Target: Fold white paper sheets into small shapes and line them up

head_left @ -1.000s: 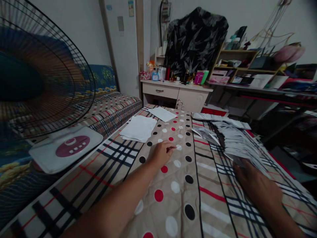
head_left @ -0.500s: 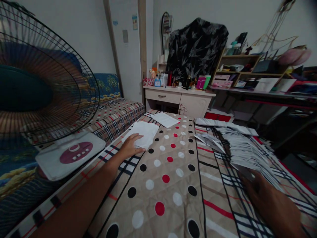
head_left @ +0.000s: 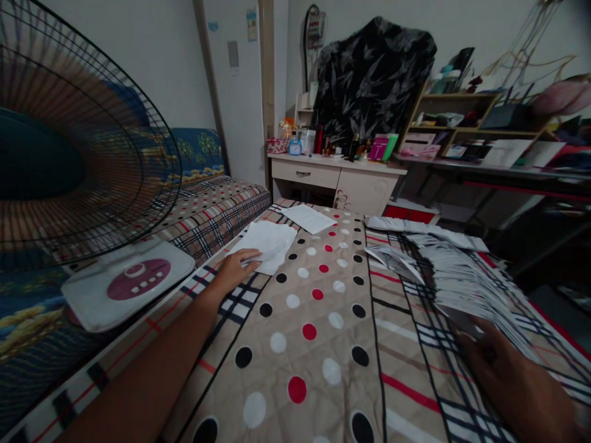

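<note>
White sheets of paper (head_left: pixel 272 240) lie on the left side of the spotted bed cover. My left hand (head_left: pixel 235 271) is at their near edge, thumb and fingers drawn together on the paper. Farther back lies another white sheet (head_left: pixel 309 218). On the right, a long fanned row of folded white papers (head_left: pixel 466 277) runs toward me. My right hand (head_left: pixel 512 369) is closed at the near end of that row, gripping a paper; its fingers are partly in shadow. A loose folded paper (head_left: pixel 394 261) rests left of the row.
A large fan (head_left: pixel 133 277) stands close on the left, beside the bed's edge. Patterned cover (head_left: pixel 318 332) stretches between my arms. Beyond it stand a white cabinet (head_left: pixel 305 174) with bottles and boxes, and a cluttered shelf (head_left: pixel 462 130) at the right.
My left hand has slid slightly left and its thumb and fingers have closed together at the paper's edge. My right hand stays at the fanned row. The camera view has shifted a little.
</note>
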`<state>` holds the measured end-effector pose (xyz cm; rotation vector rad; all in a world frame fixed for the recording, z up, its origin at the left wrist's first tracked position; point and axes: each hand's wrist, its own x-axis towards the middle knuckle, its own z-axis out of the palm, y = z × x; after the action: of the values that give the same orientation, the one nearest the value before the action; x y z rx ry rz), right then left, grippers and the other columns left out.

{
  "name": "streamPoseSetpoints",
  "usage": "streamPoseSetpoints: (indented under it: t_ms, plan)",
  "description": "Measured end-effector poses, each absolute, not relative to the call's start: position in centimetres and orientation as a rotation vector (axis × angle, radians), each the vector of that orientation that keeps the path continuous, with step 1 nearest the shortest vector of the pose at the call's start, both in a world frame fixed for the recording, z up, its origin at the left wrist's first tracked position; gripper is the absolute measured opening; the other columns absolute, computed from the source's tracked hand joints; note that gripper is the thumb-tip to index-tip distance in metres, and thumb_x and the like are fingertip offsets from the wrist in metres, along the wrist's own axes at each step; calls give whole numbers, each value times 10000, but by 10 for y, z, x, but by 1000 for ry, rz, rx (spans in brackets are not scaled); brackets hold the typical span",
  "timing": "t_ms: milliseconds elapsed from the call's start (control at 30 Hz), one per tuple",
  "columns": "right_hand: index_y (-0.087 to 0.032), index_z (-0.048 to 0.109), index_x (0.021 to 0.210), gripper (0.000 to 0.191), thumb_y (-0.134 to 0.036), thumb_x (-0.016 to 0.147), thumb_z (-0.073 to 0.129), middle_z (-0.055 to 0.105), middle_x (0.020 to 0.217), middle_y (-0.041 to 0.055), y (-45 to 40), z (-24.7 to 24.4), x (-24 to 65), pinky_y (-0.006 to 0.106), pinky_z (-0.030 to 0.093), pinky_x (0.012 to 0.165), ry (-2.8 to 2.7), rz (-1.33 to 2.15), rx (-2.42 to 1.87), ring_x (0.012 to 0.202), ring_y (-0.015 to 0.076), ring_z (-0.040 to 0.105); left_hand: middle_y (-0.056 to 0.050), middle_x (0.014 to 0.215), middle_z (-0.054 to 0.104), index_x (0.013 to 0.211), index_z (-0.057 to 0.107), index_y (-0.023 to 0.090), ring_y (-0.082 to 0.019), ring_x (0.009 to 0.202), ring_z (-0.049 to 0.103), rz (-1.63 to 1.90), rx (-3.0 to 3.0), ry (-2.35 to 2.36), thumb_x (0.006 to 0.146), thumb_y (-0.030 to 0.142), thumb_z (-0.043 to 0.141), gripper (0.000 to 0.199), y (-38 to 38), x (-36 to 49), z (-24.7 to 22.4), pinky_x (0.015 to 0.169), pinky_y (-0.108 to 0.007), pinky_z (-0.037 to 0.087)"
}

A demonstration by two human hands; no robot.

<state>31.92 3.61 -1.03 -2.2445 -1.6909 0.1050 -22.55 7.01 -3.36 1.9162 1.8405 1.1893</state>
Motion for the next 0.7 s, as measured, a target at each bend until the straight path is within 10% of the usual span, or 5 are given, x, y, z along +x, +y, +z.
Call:
streamPoseSetpoints:
  t_ms: [700]
  plan:
    - [-219,587,1304,580,-553,900,339,748,858,111,33,-7,317,407,478,528,-1850,-70,-2154,690,336,694,-50,1018,770,909,764,194,-254,1003,693,1351,1728,2035,812,371,595,263,76,-225,-37,964,-392,519]
